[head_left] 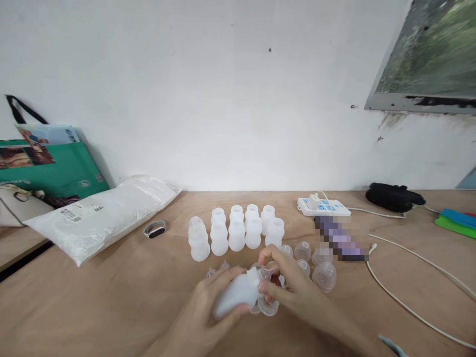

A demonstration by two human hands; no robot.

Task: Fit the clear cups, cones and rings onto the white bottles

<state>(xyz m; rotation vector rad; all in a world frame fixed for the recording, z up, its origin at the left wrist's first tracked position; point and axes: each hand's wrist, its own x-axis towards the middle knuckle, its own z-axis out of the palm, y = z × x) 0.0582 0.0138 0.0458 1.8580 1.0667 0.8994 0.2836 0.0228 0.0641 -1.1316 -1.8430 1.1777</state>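
Note:
My left hand (pixel 208 301) is wrapped round a milky white baby bottle (pixel 237 294), tilted with its neck to the upper right. At that neck, my right hand (pixel 292 281) pinches a clear bottle nipple (pixel 266 272) between thumb and fingers. Whether the nipple is fixed to the rim I cannot tell. Under the right hand lie clear ring-edged pieces (pixel 269 307), partly hidden. More clear nipples (pixel 224 265) stand behind my left hand. Beyond both hands, several open white bottles (pixel 237 237) stand upright in rows, and the leftmost bottle (pixel 199 240) carries a clear cap.
Clear domed caps (pixel 325 276) sit to the right of my hands. Further right are a pixelated purple object (pixel 340 238), a power strip (pixel 325 207), a white cable (pixel 386 290) and a black pouch (pixel 392 196). A fitness band (pixel 154 229) and a white plastic parcel (pixel 107 210) lie left.

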